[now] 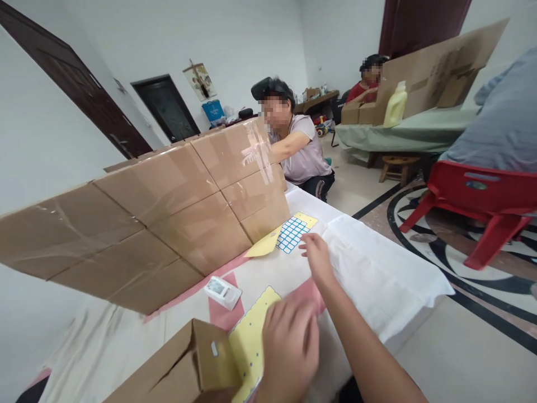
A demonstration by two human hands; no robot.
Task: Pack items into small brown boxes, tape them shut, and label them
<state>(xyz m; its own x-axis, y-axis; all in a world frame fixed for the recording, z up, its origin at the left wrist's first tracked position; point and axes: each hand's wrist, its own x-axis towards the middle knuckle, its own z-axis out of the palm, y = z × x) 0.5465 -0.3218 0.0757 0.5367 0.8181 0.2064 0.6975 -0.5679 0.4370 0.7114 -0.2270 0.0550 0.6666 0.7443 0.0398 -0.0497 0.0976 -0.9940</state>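
Observation:
My right hand [318,256] reaches across the white-covered table, its fingers bent and slightly apart, with nothing visible in them. Just beyond its fingertips lies a sheet with a blue grid [292,234] and yellow parts, beside the cardboard wall. Close to the camera, my left hand [289,344] is blurred, its fingers curled together; what they hold, if anything, is hidden. It is over the edge of a yellow sheet with blue dots [253,341]. Left of that hand stands a cardboard box [176,369] with a split along its top.
A tall taped cardboard wall [184,212] crosses the table. A small white device with a screen [223,292] lies before it. A person [300,140] crouches behind the wall; another sits farther back. A red plastic chair [482,190] stands at right, near a yellow bottle [395,106].

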